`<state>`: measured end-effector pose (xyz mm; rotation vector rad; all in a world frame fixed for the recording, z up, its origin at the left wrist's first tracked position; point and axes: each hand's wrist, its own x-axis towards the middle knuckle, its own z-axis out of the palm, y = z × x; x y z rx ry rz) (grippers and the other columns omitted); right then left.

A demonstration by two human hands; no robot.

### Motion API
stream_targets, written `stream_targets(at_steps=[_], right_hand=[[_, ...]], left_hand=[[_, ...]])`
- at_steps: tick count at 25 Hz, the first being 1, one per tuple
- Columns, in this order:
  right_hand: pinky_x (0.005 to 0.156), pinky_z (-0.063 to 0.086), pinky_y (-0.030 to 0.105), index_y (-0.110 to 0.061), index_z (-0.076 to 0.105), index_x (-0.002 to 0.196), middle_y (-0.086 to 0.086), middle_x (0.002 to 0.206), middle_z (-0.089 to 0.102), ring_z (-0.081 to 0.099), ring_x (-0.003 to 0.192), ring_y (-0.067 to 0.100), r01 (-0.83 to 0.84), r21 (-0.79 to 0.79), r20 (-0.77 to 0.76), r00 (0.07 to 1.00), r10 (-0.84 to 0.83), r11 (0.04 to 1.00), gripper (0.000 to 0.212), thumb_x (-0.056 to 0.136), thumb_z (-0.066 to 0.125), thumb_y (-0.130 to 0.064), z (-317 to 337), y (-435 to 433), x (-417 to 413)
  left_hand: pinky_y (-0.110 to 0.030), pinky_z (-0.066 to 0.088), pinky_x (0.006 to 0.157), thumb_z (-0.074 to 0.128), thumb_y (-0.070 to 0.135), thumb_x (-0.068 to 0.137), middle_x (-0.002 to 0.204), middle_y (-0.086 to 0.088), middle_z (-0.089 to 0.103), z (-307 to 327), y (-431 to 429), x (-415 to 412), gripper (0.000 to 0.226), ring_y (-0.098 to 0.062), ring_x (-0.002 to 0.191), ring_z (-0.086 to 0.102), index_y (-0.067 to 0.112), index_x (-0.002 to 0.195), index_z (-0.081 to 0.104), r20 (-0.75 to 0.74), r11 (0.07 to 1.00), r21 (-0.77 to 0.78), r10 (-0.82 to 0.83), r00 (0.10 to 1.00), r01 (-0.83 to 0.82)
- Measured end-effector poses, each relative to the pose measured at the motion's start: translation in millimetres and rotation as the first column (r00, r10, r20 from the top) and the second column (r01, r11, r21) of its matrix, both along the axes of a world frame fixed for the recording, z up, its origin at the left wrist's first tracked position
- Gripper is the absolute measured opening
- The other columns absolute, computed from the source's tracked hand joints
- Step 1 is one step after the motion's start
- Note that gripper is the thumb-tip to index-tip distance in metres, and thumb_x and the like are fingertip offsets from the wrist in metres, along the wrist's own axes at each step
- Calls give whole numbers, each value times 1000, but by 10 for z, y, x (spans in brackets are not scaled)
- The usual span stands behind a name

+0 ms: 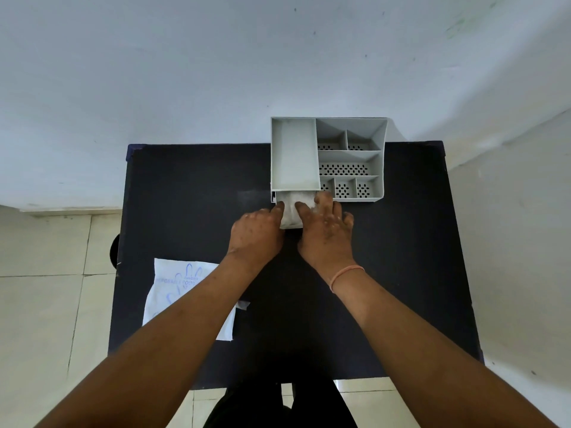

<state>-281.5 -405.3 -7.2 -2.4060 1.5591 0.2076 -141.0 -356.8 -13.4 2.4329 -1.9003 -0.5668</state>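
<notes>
A grey plastic organiser (378, 156) with several compartments stands at the far edge of a dark table (191, 193). A small drawer (290, 219) sticks out of its front under the tall left compartment, and something white and crumpled (298, 199), like thin plastic, fills it. My left hand (256, 234) grips the drawer's left side, thumb on the white stuff. My right hand (326, 227) lies on the drawer's right side, fingers curled over the white stuff and thumb pressed into it.
A white plastic packet (168, 291) printed with a blue hand outline lies on the table's near left, partly under my left forearm. A pale wall rises right behind the table. Tiled floor shows on the left and near edge.
</notes>
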Motion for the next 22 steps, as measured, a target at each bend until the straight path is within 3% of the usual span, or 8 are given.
stream_targets(at_steps=[3,6,8,11,13,17,22], right_hand=[[101,47,57,-33,44,148,16,143,41,54,121,37,79,17,-12,997,-78,997,72,83,73,-23,31,-2,27],[99,49,55,-37,24,160,18,141,39,62,116,39,131,257,-141,985,-97,957,88,88,72,-23,-8,-115,28],[97,53,53,-39,21,162,17,136,41,65,112,40,143,351,-106,988,-112,926,87,91,67,-19,-28,-182,7],[95,57,50,-36,31,160,16,134,48,65,109,40,174,258,47,980,-192,950,76,93,61,-17,-20,-170,-56],[92,57,46,-32,44,154,14,130,57,66,109,37,218,153,146,960,-240,964,61,96,58,-19,-15,-119,-107],[88,55,39,-27,70,130,8,117,73,69,109,31,230,49,203,951,-236,972,30,102,58,-31,-64,-115,-138],[84,57,35,-30,78,113,1,109,80,71,105,28,363,58,290,885,-363,930,21,100,62,-32,-82,-247,-13]], left_hand=[[-44,61,78,63,25,100,113,-11,77,27,-105,31,49,-36,99,75,20,148,57,0,1000,-10,15,1000,-15],[-44,58,78,60,26,101,114,-14,76,28,-191,57,40,-38,104,73,19,140,61,-6,998,58,15,1000,-15],[-46,58,80,60,29,101,117,-16,75,31,-216,63,39,-41,108,71,19,139,60,-25,995,103,12,1000,-9],[-48,59,86,63,35,100,122,-15,74,-4,-199,94,50,-40,111,70,22,147,55,-75,993,116,18,997,-9],[-47,61,88,68,36,97,120,-12,76,-21,-135,120,57,-37,108,73,26,152,53,-93,998,39,43,995,-40],[-47,62,93,71,24,96,109,-12,83,-54,-4,143,36,-34,99,78,20,132,75,-187,972,-190,105,977,-141],[-45,63,90,65,13,97,104,-12,84,-80,-181,201,28,-34,93,79,19,119,82,-209,965,-224,88,974,-135]])
